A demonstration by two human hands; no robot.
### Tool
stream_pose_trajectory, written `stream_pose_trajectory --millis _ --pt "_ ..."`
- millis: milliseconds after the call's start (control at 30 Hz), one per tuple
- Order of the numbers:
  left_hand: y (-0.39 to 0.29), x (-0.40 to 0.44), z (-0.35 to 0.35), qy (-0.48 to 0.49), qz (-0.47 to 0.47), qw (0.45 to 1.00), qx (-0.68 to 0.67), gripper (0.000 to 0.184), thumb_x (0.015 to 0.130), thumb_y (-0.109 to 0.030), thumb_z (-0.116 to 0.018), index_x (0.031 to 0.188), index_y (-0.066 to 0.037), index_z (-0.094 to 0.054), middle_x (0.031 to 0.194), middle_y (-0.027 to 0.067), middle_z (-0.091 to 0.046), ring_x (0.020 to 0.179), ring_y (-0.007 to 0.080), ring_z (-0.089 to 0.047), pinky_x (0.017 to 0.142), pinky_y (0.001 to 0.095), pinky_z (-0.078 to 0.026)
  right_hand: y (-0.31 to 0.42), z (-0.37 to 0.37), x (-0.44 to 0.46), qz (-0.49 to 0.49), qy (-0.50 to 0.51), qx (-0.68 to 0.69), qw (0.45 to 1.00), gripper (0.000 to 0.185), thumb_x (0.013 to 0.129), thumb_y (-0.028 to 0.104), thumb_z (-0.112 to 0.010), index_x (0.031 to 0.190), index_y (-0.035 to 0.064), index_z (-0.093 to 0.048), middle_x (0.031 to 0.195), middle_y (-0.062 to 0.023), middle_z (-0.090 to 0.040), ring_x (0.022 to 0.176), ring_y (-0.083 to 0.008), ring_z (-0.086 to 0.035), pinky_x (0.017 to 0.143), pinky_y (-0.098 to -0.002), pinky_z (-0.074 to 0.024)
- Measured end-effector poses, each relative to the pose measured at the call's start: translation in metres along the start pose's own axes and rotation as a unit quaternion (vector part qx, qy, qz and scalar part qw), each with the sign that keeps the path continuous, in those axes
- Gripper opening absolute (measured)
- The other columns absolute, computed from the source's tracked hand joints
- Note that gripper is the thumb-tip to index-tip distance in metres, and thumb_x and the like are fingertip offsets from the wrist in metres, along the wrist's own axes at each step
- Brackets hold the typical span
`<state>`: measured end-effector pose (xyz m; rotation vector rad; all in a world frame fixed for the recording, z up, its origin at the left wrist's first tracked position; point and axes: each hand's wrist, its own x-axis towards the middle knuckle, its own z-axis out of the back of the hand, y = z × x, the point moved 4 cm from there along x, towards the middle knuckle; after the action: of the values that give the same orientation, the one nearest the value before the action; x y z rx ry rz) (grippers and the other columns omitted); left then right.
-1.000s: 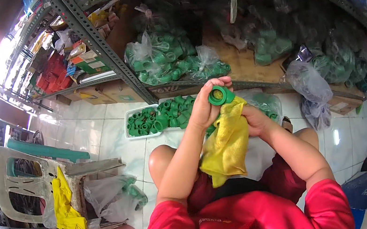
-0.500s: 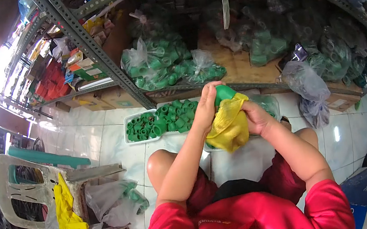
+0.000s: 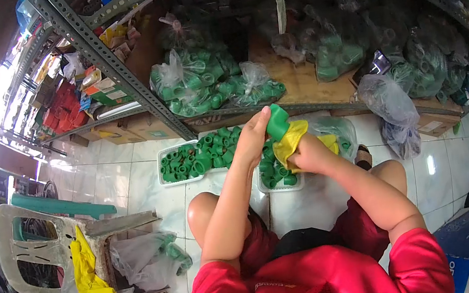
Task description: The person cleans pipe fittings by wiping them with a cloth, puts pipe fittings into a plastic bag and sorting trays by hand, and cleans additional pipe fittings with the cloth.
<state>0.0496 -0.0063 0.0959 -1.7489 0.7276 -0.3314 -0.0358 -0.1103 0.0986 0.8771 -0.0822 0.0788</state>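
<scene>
- Closest to the person's body, the right hand [image 3: 308,153] is closed on a yellow cloth [image 3: 290,138], bunched against the near end of a green pipe fitting [image 3: 276,119].
- The left hand [image 3: 252,137] grips that fitting from its side; the thumb is hidden from me.
- The fitting is held up between the hands, its long axis running roughly away from the person: bare end towards the shelf, other end in the cloth.
- I'd judge this to be wiping; more of it calls for a steady left hold while the cloth turns.
- Below, a white tray [image 3: 282,188] of green fittings rests on the tiled floor [image 3: 298,209].
- Farthest off, bagged fittings [image 3: 194,80] sit on a metal shelf [image 3: 117,67].
</scene>
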Motion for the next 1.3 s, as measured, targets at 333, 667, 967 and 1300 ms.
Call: stream_pose_trajectory --millis 333,667,967,1300 --pt "-0.032 -0.011 -0.017 0.222 -0.105 0.947 -0.205 0.061 0.083 -0.034 -0.053 0.129 -0.002 -0.029 0.128 0.0143 -0.037 0.116 0.0234 -0.038 0.1 0.0374 -0.026 0.009 0.009 -0.001 -0.102 0.054 0.592 0.798 0.029 0.076 0.003 -0.051 0.105 0.003 -0.052 0.1 -0.007 -0.058 0.091 -0.0173 -0.056 0.078 -0.0288 -0.044" --pt "-0.032 -0.015 0.001 0.138 -0.079 0.986 0.057 0.038 0.081 -0.019 -0.057 0.116 -0.005 -0.049 0.118 0.0055 -0.046 0.111 0.0144 -0.041 0.094 0.0271 -0.031 0.014 0.015 0.0 -0.04 -0.014 0.359 0.932 0.029 0.074 0.005 -0.051 0.103 0.0026 -0.053 0.097 -0.0075 -0.059 0.088 -0.0187 -0.057 0.076 -0.0294 -0.0437" --pt "-0.034 -0.014 -0.021 0.148 -0.087 0.962 -0.21 0.052 0.086 -0.043 -0.044 0.116 -0.002 -0.045 0.121 0.0097 -0.045 0.109 0.018 -0.044 0.092 0.0318 -0.035 0.011 0.02 0.005 -0.111 0.029 0.582 0.805 0.028 0.078 0.012 -0.052 0.105 0.003 -0.053 0.098 -0.0068 -0.058 0.087 -0.016 -0.057 0.076 -0.0304 -0.0456" --pt "-0.009 -0.007 0.004 -0.076 -0.005 0.995 -0.072 0.04 0.09 -0.042 -0.036 0.097 -0.005 -0.051 0.086 0.005 -0.055 0.077 0.0122 -0.052 0.07 0.0262 -0.044 0.002 -0.003 0.004 0.024 -0.009 -0.182 0.983 0.035 0.07 0.015 -0.06 0.104 0.0077 -0.052 0.095 -0.0143 -0.057 0.087 -0.0321 -0.055 0.074 -0.0378 -0.0439"
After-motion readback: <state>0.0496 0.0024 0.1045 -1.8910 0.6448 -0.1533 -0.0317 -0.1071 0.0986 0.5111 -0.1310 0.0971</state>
